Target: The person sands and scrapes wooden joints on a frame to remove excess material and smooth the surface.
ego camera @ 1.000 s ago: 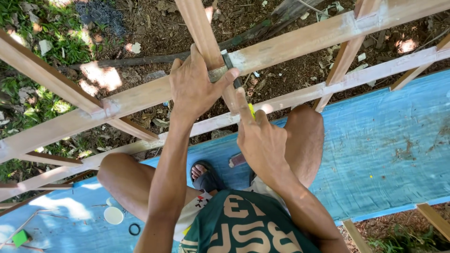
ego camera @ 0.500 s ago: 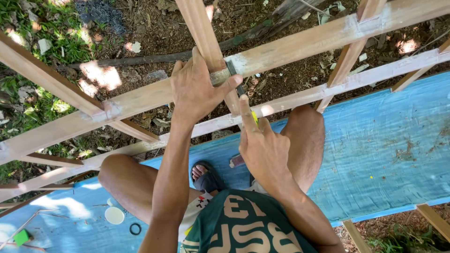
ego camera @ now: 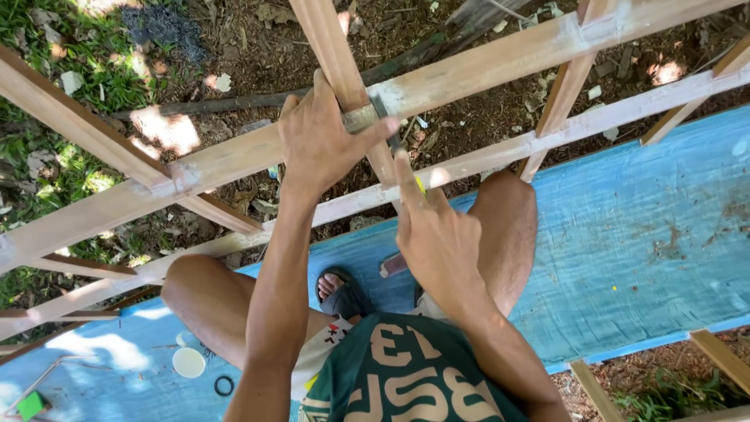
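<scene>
Left hand (ego camera: 324, 141) wraps over the crossing of the wooden frame (ego camera: 500, 59), fingers closed on the upright slat (ego camera: 336, 47), thumb toward a thin metal blade (ego camera: 380, 117) at the joint. Right hand (ego camera: 433, 234) sits just below and right of it, closed around a tool handle with a bit of yellow (ego camera: 420, 184) showing, index finger stretched up along the blade; the tool runs between the two hands, its tip at the joint under the left thumb. Slats are pale, smooth planed wood with whitish filler smears at the joints. Below the hands a blue woven tarp (ego camera: 641, 234), wrinkled and dirt-stained; a round white lid (ego camera: 188, 362) lies down left of the left arm. Compared with half a second ago, both hands keep nearly the same grip, barely shifted.
</scene>
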